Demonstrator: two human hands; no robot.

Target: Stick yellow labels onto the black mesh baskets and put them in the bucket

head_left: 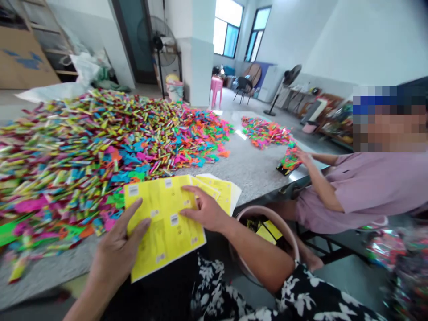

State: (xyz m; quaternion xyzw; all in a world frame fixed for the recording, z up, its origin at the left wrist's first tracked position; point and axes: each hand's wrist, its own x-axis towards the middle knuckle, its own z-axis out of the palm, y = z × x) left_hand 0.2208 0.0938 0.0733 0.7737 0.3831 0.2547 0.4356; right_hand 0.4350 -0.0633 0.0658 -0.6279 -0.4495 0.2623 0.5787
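A yellow printed sheet (158,234) with small barcodes and blocks of fine print is tilted toward me at the table's near edge. My left hand (117,247) grips its left side, thumb and index finger lying on the printed face. At the right side, my right hand (209,211) holds the same sheet, thumb and index finger slightly apart on top; the fingers underneath are hidden. More yellow sheets (224,189) lie fanned on the table just behind it. A big heap of small colourful plastic pieces and tubes (100,133) spreads beyond my left hand.
A pink bucket (293,236) with yellow and black cards stands by my right forearm. To the right, a co-worker (368,187) handles colourful pieces over a black tray or bag (283,169). A smaller pile (265,131) lies farther back on the grey table (257,178).
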